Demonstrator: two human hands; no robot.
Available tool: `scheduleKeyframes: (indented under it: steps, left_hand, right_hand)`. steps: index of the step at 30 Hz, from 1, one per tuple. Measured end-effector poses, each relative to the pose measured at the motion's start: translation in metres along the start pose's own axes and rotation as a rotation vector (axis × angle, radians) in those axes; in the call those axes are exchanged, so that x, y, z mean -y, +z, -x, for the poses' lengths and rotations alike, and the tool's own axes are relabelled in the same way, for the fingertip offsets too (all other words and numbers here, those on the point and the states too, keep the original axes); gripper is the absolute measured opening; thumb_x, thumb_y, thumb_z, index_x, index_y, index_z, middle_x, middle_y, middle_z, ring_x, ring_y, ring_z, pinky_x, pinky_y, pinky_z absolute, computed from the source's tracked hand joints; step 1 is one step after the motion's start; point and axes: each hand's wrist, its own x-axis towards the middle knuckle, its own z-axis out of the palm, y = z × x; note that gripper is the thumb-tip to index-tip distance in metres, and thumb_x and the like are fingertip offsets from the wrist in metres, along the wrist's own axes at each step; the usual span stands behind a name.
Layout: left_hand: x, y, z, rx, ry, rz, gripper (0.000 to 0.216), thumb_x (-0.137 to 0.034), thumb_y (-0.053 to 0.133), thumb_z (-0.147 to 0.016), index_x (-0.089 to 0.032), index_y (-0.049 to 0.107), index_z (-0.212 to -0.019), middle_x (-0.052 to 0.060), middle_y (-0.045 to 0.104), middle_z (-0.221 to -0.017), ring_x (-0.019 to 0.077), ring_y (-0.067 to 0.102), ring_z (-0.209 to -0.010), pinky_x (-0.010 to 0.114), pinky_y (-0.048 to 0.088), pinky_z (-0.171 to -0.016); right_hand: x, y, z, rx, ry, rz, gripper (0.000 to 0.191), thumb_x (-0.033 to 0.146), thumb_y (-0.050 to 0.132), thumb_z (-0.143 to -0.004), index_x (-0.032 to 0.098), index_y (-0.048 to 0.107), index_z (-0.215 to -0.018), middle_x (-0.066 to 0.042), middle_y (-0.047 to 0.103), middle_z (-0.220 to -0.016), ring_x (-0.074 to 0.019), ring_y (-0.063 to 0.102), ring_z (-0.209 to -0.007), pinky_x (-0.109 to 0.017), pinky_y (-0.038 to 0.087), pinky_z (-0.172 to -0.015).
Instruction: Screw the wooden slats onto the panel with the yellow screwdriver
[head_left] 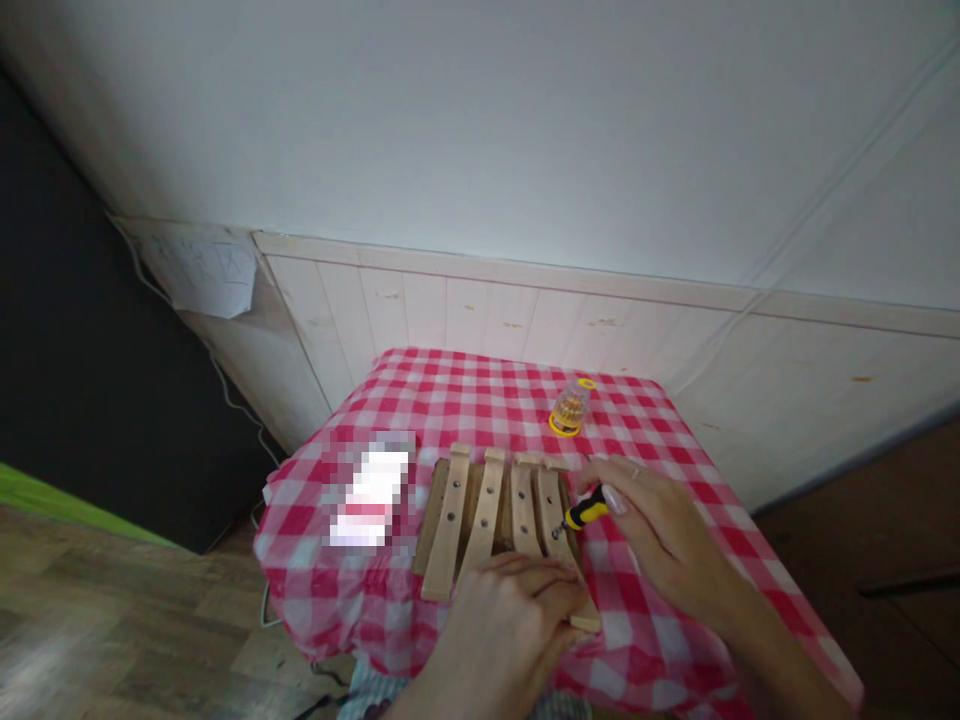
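Observation:
In my right hand (pixel 645 520) is a small black-and-yellow screwdriver (pixel 586 508), gripped by its handle. Its tip meets a screw near the middle of the rightmost wooden slat (pixel 550 500). Several pale slats lie side by side across a brown wooden board (pixel 474 490), most showing dark screw heads. My left hand (pixel 517 600) is closed over the near ends of the right-hand slats, its fingers bent around the wood and hiding part of it. The near end of the rightmost slat sticks out beyond those fingers.
A clear, yellow-trimmed bit holder (pixel 573 408) stands behind the slats. A blurred, bright phone-like object (pixel 373 492) lies left of the board. Everything rests on a red-and-white checked tablecloth (pixel 465 385) against a panelled wall (pixel 487 300). A dark panel (pixel 112 330) stands at left.

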Motion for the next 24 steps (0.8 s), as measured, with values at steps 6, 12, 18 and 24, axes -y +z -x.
scheduleKeyframes:
  steps: [6, 12, 18, 24]
  left_hand:
    - [-0.002, 0.000, 0.000, 0.000, -0.007, -0.027, 0.010, -0.021, 0.066, -0.095, -0.020, 0.075, -0.100, 0.003, 0.078, -0.107, 0.0194, 0.074, -0.095, 0.033, 0.058, -0.091]
    - [-0.001, 0.000, -0.001, 0.016, -0.010, -0.029, 0.011, -0.021, 0.064, -0.096, -0.020, 0.075, -0.099, 0.004, 0.078, -0.109, 0.0196, 0.073, -0.095, 0.032, 0.058, -0.091]
    - [-0.001, 0.001, 0.000, 0.002, -0.012, -0.009, 0.010, -0.018, 0.066, -0.094, -0.021, 0.075, -0.099, 0.003, 0.077, -0.111, 0.0197, 0.073, -0.096, 0.031, 0.057, -0.090]
    - [-0.001, 0.001, 0.000, 0.025, 0.000, -0.047, 0.012, -0.018, 0.064, -0.095, -0.021, 0.075, -0.100, 0.003, 0.077, -0.110, 0.0188, 0.073, -0.097, 0.031, 0.058, -0.090]
  right_hand:
    - [-0.004, -0.012, 0.002, 0.156, 0.065, -0.084, 0.013, 0.032, 0.048, -0.098, 0.025, 0.058, -0.101, -0.002, 0.072, -0.079, -0.0189, 0.068, -0.066, -0.029, 0.050, -0.060]
    - [-0.012, 0.004, -0.003, -0.027, 0.102, -0.043, 0.024, 0.045, 0.056, -0.095, 0.024, 0.059, -0.083, -0.001, 0.066, -0.069, -0.0168, 0.061, -0.060, -0.027, 0.046, -0.054]
    - [-0.015, 0.034, -0.010, -0.245, 0.185, -0.243, 0.029, 0.042, 0.047, -0.100, 0.024, 0.061, -0.083, -0.006, 0.070, -0.083, -0.0223, 0.068, -0.084, -0.035, 0.053, -0.074]
    - [-0.012, 0.043, -0.005, -0.160, 0.252, -0.774, 0.042, 0.058, 0.039, -0.101, 0.025, 0.054, -0.080, 0.000, 0.058, -0.066, -0.0172, 0.061, -0.060, -0.031, 0.055, -0.062]
